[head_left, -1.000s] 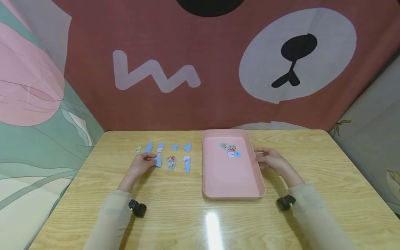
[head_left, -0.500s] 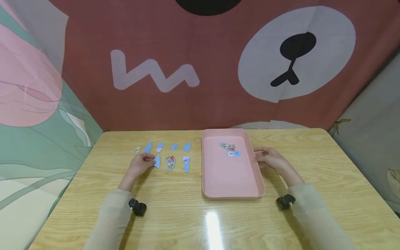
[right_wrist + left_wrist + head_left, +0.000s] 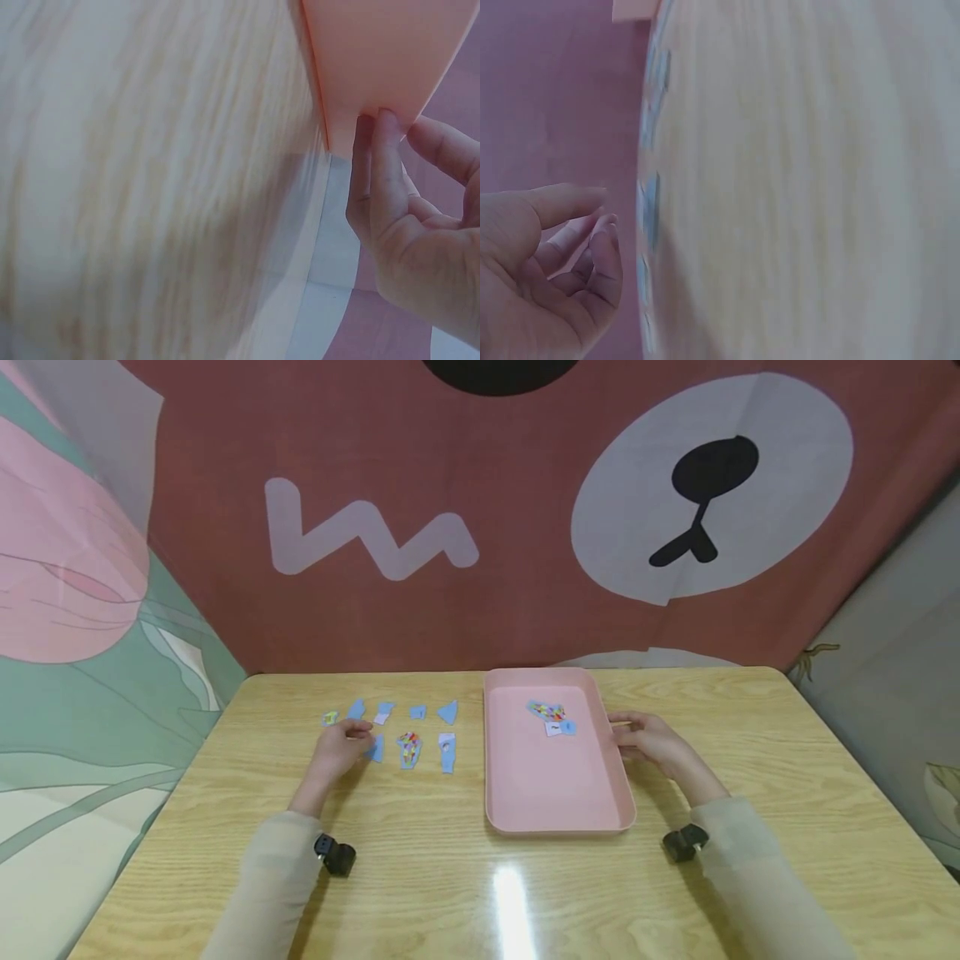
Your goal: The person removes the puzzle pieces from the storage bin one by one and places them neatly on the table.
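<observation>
My left hand (image 3: 339,752) hovers over the left side of the table, just beside a blue paper-like puzzle piece (image 3: 377,749), partly covered by the fingers. In the left wrist view the hand's fingers (image 3: 606,259) are loosely bent, with a gap to the thumb and nothing between them. Fingertips of my right hand (image 3: 651,745) touch the outer right wall of a pink tray (image 3: 555,793). The right wrist view has those fairly straight fingers (image 3: 386,165) against the pink wall. Inside the tray lie a colourful blue-edged piece (image 3: 547,711) and smaller white and blue pieces (image 3: 568,727).
Left of the tray, several flat pieces lie in two rows, among them a colourful piece (image 3: 409,750), a blue-and-white piece (image 3: 447,753) and a blue triangle (image 3: 448,712). A small green-yellow piece (image 3: 330,718) lies far left. A printed cloth (image 3: 375,627) hangs behind the table.
My left hand has let go of the blue piece, which now lies on the table, and has lifted slightly off it. The right hand stays at the tray.
</observation>
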Available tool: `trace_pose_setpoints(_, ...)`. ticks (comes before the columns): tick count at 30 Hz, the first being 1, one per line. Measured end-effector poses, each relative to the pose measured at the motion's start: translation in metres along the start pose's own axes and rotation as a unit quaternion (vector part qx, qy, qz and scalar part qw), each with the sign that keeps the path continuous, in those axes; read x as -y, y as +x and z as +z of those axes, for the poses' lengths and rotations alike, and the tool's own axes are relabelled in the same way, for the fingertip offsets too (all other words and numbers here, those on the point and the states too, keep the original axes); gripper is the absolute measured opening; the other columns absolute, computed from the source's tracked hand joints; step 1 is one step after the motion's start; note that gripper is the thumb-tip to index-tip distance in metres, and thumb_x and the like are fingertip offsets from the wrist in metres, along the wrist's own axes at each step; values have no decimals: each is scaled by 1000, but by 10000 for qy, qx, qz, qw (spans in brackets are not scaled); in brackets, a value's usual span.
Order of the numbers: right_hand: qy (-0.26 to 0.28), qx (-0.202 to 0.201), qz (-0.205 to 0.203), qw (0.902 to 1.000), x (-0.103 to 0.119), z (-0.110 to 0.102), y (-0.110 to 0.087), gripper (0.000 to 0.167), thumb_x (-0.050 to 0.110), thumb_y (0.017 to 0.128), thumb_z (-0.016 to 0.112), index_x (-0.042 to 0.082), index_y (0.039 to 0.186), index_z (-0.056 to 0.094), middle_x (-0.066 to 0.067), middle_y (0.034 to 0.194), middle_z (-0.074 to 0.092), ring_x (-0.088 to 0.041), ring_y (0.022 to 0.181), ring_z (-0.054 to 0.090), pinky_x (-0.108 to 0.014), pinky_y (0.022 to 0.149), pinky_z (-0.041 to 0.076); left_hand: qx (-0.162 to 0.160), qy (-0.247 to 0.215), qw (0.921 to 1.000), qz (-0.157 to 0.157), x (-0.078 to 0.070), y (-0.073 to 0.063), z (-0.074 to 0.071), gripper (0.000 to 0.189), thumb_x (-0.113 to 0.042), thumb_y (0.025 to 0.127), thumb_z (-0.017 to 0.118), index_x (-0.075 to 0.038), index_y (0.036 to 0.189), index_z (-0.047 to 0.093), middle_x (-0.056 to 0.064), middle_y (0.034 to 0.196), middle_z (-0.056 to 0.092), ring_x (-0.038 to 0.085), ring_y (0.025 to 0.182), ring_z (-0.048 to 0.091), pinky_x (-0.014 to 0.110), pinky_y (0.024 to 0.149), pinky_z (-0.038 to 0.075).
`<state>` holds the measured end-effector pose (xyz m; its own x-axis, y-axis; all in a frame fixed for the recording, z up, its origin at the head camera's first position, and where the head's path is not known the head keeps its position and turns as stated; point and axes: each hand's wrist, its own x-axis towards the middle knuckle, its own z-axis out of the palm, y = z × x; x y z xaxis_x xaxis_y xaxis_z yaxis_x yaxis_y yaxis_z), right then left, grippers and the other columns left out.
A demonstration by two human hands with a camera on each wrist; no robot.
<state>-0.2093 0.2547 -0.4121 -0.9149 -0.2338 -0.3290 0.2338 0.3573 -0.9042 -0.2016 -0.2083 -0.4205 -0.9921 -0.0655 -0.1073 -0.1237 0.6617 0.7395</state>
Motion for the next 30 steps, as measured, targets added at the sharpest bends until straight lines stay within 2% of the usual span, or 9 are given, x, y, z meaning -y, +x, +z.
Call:
trace_pose_setpoints(7, 69, -20, 17, 10000, -1, 1, 2, 54, 5, 95, 50, -14, 141, 29, -12, 112, 60, 2, 86, 61, -19, 81, 55, -73, -607, 9975, 353, -31, 1, 18, 32, -6, 92, 56, 8, 121, 57, 26, 115, 61, 38, 105, 61, 32, 82, 54)
trace_pose_setpoints(13, 54, 15, -57, 10000, -1, 0, 1, 54, 7, 96, 50, -15, 141, 29, -20, 120, 56, 1, 87, 62, -18, 82, 55, 106, -1014, 9935, 502, -66, -1, 46, 33, -7, 93, 56, 6, 123, 56, 23, 116, 61, 34, 104, 62, 30, 82, 55)
trace_pose_setpoints(22, 86, -7, -55, 9999, -1, 1, 0, 55, 6, 96, 51, -15, 141, 29, -19, 118, 57, 0, 86, 62, -18, 78, 55, 289, -1525, 9846, 809, -118, -3, 90, 31, -4, 89, 57, 4, 119, 60, 20, 114, 64, 33, 103, 63, 34, 87, 55)
trace_pose_setpoints(26, 53, -63, -16, 10000, 0, 1, 0, 54, 6, 96, 50, -15, 141, 29, -19, 119, 56, 1, 85, 62, -18, 79, 55, 364, -1596, 9818, 960, -137, -3, 110, 31, -3, 88, 57, 4, 117, 61, 20, 112, 65, 33, 103, 64, 35, 88, 55)
trace_pose_setpoints(30, 66, -55, -20, 10000, 0, 0, 1, 54, 5, 96, 49, -15, 141, 28, -13, 113, 59, 2, 85, 62, -17, 80, 55, 448, -1660, 9798, 1016, -149, -2, 130, 29, -1, 86, 58, 4, 115, 62, 20, 110, 66, 32, 102, 64, 33, 86, 55)
